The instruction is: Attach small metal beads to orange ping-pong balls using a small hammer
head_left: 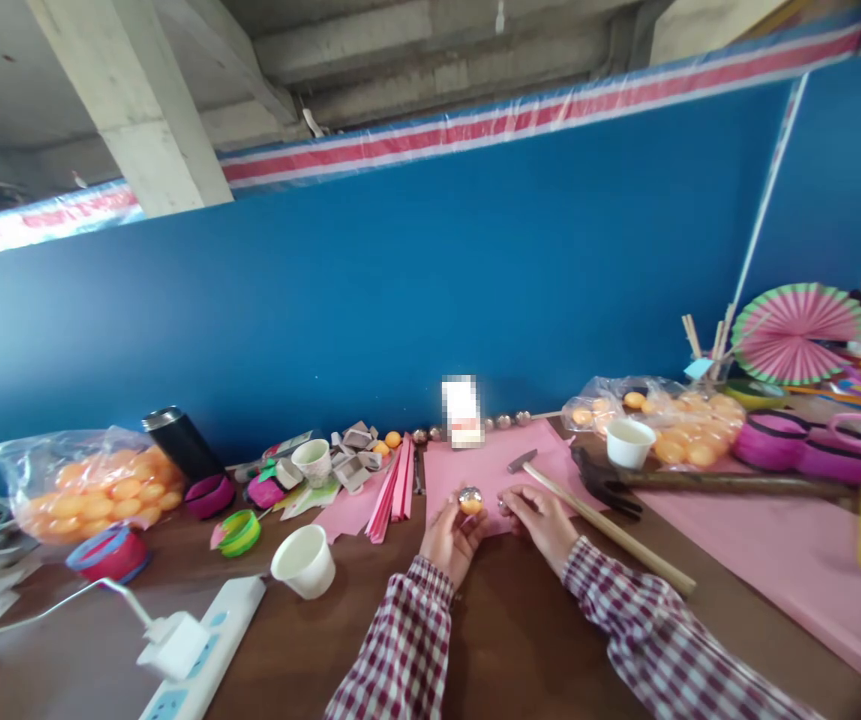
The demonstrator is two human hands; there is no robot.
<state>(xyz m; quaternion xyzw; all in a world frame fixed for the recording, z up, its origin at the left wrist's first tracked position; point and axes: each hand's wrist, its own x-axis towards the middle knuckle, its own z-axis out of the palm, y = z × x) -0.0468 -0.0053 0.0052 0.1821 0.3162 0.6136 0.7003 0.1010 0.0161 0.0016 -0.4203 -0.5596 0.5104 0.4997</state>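
My left hand (454,535) holds up an orange ball (470,507) whose upper part is covered in shiny silver. Its fingers curl around the ball from below. Just to the right, the thumb and forefinger of my right hand (539,515) pinch a small silvery piece (503,504), too small to name. The two hands are close together but apart, over the near edge of a pink sheet (490,465). A small hammer (610,530) with a pale wooden handle lies slantwise beyond my right hand.
A dark claw hammer (722,484) lies at right. Bags of orange balls stand left (104,495) and right (689,430). White paper cups (304,562) (629,443), a power strip (209,640), a black flask (182,445) and folded pink paper strips (396,485) surround the work area. Silver-covered balls (503,422) line the back.
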